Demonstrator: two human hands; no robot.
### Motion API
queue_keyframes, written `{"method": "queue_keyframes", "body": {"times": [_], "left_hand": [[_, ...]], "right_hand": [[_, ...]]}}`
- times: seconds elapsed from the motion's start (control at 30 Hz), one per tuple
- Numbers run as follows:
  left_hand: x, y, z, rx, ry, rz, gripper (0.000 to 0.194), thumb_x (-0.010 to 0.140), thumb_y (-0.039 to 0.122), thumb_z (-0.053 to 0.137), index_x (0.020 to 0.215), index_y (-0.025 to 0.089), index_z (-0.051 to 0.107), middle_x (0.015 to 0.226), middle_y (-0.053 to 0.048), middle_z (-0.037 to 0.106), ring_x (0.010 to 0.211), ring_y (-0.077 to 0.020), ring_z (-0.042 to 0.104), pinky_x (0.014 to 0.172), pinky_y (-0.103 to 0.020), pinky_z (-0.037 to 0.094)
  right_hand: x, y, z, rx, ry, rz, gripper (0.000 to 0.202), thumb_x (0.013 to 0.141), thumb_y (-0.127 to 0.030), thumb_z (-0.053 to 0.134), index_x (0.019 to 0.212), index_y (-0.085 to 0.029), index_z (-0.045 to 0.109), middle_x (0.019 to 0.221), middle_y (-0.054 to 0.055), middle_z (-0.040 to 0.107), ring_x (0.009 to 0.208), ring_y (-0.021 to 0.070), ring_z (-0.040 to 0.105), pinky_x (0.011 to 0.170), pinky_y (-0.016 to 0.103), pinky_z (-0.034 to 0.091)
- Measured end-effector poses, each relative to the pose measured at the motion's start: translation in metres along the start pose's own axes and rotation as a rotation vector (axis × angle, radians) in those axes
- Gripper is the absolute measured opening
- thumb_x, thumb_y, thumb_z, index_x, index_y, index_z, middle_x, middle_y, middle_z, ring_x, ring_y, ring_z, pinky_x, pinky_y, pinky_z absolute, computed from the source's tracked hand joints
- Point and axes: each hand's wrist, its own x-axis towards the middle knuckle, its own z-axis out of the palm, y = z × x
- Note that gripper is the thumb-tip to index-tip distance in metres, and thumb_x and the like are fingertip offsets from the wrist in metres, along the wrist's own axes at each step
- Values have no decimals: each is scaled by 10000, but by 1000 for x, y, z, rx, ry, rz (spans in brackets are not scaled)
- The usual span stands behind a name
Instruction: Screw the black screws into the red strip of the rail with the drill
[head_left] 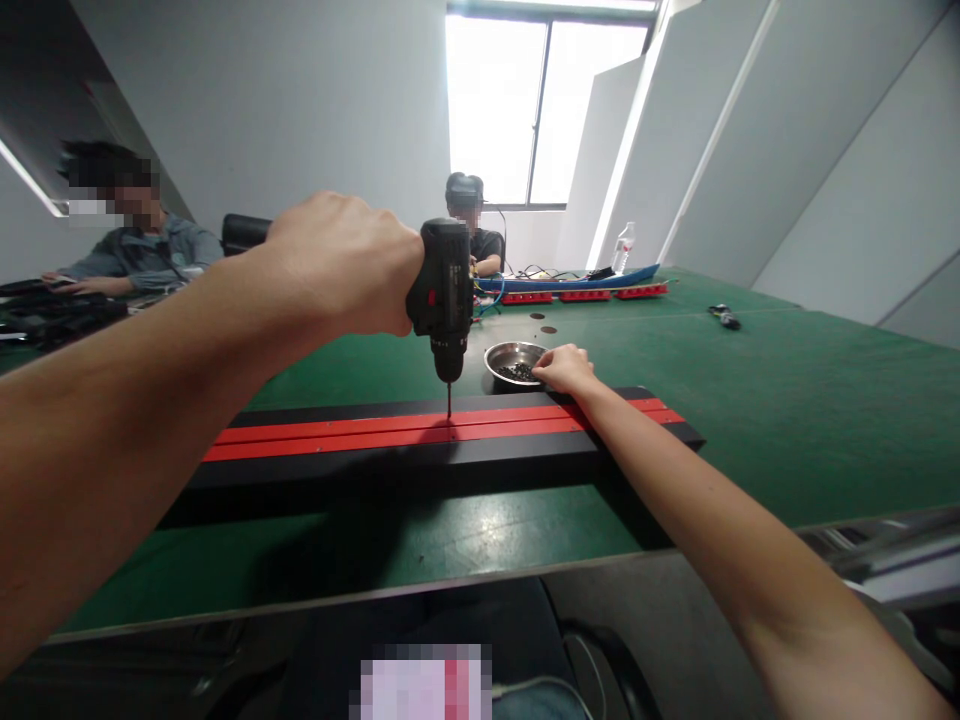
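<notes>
A black cordless drill (448, 285) points straight down in my left hand (345, 262), which is wrapped round its handle. The tip of its long bit meets the red strip (382, 430) that runs along a long black bar (517, 452) on the table. Beyond the bar stands a round metal bowl (491, 360) with many small dark screws (516, 372) in it. My right hand (566, 370) is at the bowl's right rim, fingers pinched together. Whatever lies between those fingertips is too small to make out.
The green table (810, 420) reaches far back and right. At its back lie a long blue piece (570, 283), red blocks (585, 295), wires and a plastic bottle (624, 248). A small dark object (724, 317) lies at right. Two people sit across the table, one at left behind black items (60, 320).
</notes>
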Motion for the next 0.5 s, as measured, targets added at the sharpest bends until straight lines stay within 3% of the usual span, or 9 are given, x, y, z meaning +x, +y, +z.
{"method": "queue_keyframes", "body": {"times": [0.27, 0.5], "left_hand": [[1, -1, 1, -22, -13, -5, 767, 677, 784, 515, 1103, 166, 676, 959, -134, 616, 1064, -407, 574, 885, -509, 387], [1, -2, 2, -18, 24, 2, 785, 659, 820, 505, 1111, 201, 672, 871, -104, 602, 1018, -384, 595, 875, -515, 398]], "right_hand": [[0, 0, 1, -19, -4, 6, 238, 711, -405, 707, 895, -282, 795, 1062, 127, 647, 1066, 352, 543, 901, 480, 468], [1, 2, 3, -14, 10, -9, 262, 708, -429, 715, 896, -265, 795, 1070, 143, 630, 1063, 355, 540, 910, 484, 464]]}}
